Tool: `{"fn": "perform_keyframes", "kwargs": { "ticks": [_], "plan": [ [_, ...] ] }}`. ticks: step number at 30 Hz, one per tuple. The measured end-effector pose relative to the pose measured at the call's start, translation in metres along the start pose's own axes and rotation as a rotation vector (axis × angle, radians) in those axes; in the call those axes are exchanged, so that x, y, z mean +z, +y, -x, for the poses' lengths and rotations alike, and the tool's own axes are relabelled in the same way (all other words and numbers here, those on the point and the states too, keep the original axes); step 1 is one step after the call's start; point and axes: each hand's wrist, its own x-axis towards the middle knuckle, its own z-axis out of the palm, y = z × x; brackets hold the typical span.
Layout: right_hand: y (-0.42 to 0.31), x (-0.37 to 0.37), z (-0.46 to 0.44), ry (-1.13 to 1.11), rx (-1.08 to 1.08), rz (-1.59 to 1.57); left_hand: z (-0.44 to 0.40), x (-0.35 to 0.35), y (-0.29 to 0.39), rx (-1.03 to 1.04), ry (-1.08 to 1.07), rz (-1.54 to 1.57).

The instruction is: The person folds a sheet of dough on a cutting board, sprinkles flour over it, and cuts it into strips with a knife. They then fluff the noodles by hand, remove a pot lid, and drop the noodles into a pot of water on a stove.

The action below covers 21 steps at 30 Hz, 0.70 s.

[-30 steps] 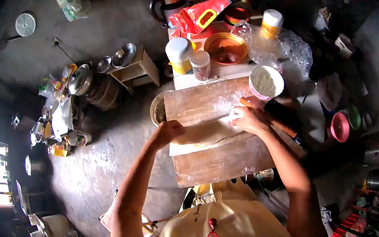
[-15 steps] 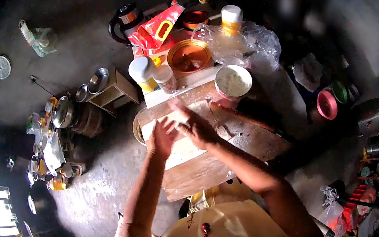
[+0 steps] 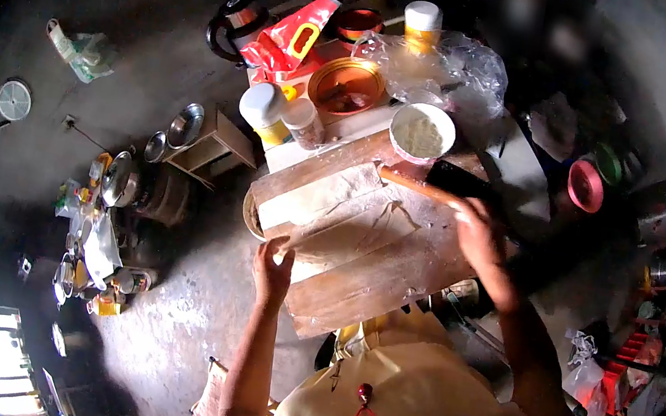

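Observation:
A pale, floured dough sheet (image 3: 321, 199) lies flat on a wooden board (image 3: 375, 297), with long creases across it. My right hand (image 3: 480, 242) is closed around the right end of a wooden rolling pin (image 3: 419, 187), which lies across the board's far right part. At the near left edge of the dough is my left hand (image 3: 273, 270), its thumb and fingers curved and apart, with nothing visible between them. A white bowl of flour-like powder (image 3: 421, 133) stands just beyond the pin.
Behind the board stand an orange bowl (image 3: 346, 86), a white-lidded jar (image 3: 264, 112), a clear tub (image 3: 304, 123) and a red bag (image 3: 295, 36). Crumpled clear plastic (image 3: 468, 68) lies at the back right. A pink basin (image 3: 586, 185) sits farther right.
My right hand has left the dough, moved right and closed on the rolling pin. My left hand has drawn back slightly to the dough's near left edge. The view has shifted a little.

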Motion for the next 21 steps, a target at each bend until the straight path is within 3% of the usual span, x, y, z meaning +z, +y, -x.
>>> {"fn": "perform_keyframes", "kwargs": {
  "ticks": [2,6,7,9,11,13,15,17,19,21],
  "plan": [
    [0.036,-0.017,0.028,-0.019,0.145,0.110,0.013,-0.003,0.009,0.169,0.093,-0.391],
    [0.045,-0.048,0.051,-0.193,0.292,0.426,0.004,-0.004,0.013,0.187,0.017,-0.605],
    [0.054,-0.046,0.056,-0.215,0.397,0.242,0.002,-0.005,0.021,0.113,-0.008,-0.618],
    [0.068,-0.046,0.055,-0.192,0.265,0.261,-0.008,0.002,-0.011,0.198,-0.088,-0.554],
    [0.075,-0.053,0.045,-0.308,0.273,0.121,-0.013,-0.002,0.012,0.154,-0.112,-0.629],
    [0.085,-0.053,0.047,-0.323,0.132,0.336,-0.011,-0.007,0.022,-0.017,-0.159,-0.465],
    [0.055,-0.072,0.034,-0.471,0.377,0.286,-0.009,-0.002,0.011,-0.048,-0.139,-0.426],
    [0.062,-0.082,0.041,-0.441,0.380,0.287,-0.007,-0.008,0.019,-0.064,-0.159,-0.440],
    [0.075,-0.091,0.055,-0.298,0.207,0.337,-0.006,-0.012,0.018,-0.075,-0.194,-0.451],
    [0.079,-0.103,0.058,-0.318,0.223,0.371,-0.010,-0.005,0.003,-0.110,-0.221,-0.386]
  ]
}}
